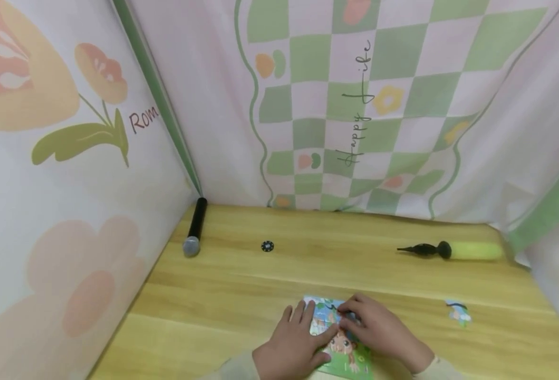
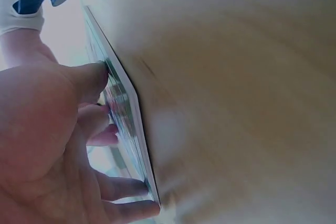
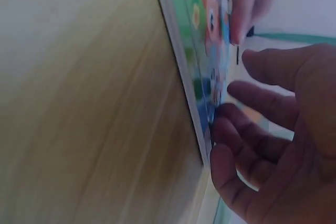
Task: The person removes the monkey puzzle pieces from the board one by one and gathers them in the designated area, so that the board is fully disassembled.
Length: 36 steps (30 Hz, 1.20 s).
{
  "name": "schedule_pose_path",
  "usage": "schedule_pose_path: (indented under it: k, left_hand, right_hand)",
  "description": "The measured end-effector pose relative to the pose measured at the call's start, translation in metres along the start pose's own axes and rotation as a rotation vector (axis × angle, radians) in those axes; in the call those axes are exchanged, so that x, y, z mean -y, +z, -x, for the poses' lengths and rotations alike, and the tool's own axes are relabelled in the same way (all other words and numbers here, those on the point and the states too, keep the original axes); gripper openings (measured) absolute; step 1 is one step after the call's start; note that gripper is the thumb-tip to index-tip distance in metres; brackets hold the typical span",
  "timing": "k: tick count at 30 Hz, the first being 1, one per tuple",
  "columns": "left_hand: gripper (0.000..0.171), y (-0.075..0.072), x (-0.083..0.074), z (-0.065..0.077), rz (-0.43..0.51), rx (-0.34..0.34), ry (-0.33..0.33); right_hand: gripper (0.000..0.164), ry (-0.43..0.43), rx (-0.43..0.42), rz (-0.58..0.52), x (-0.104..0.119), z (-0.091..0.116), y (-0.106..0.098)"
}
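A jigsaw puzzle (image 1: 350, 364) with a monkey picture lies in a thin flat tray on the wooden table, at the front. My left hand (image 1: 295, 340) rests on its left side, fingers spread, with the thumb reaching over the picture. In the left wrist view two fingertips (image 2: 137, 209) press at the tray's rim. My right hand (image 1: 384, 327) leans over the upper right part, fingers bent and fingertips touching the surface. The right wrist view shows the thumb (image 3: 273, 66) apart from the other fingers, with no piece visible between them. Both hands hide parts of the picture.
A few loose puzzle pieces (image 1: 459, 312) lie to the right. Farther back are a microphone (image 1: 196, 227) on the left, a small round black disc (image 1: 267, 246), and a yellow hand pump (image 1: 471, 250) with a black nozzle. Patterned curtains (image 1: 308, 105) close off the back and sides.
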State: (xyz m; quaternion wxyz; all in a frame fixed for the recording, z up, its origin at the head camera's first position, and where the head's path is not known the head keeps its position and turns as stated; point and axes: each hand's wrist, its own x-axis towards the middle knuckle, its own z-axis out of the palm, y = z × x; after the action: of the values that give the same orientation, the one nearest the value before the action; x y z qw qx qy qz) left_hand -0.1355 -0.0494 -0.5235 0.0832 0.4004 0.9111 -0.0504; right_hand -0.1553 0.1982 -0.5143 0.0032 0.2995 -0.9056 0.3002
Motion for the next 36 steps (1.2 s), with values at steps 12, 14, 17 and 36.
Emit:
schedule_pose_path:
  k: [12,14,17,36]
  left_hand:
    - [0.057,-0.003,-0.002,-0.005,-0.123,0.084,0.092]
    - [0.057,-0.004,-0.002,-0.006,-0.122,0.099,0.086]
    - [0.057,-0.004,0.0,-0.004,-0.111,0.101,0.07]
    - [0.058,-0.005,0.001,0.0,-0.14,-0.002,0.08]
  right_hand:
    - [0.024,0.048,-0.013,0.152,0.007,0.004,0.004]
    - [0.024,0.049,-0.014,0.16,0.008,0.003,0.003]
    - [0.021,0.059,0.005,0.164,0.01,-0.003,0.004]
    - [0.017,0.315,0.054,-0.237,-0.004,-0.026,0.003]
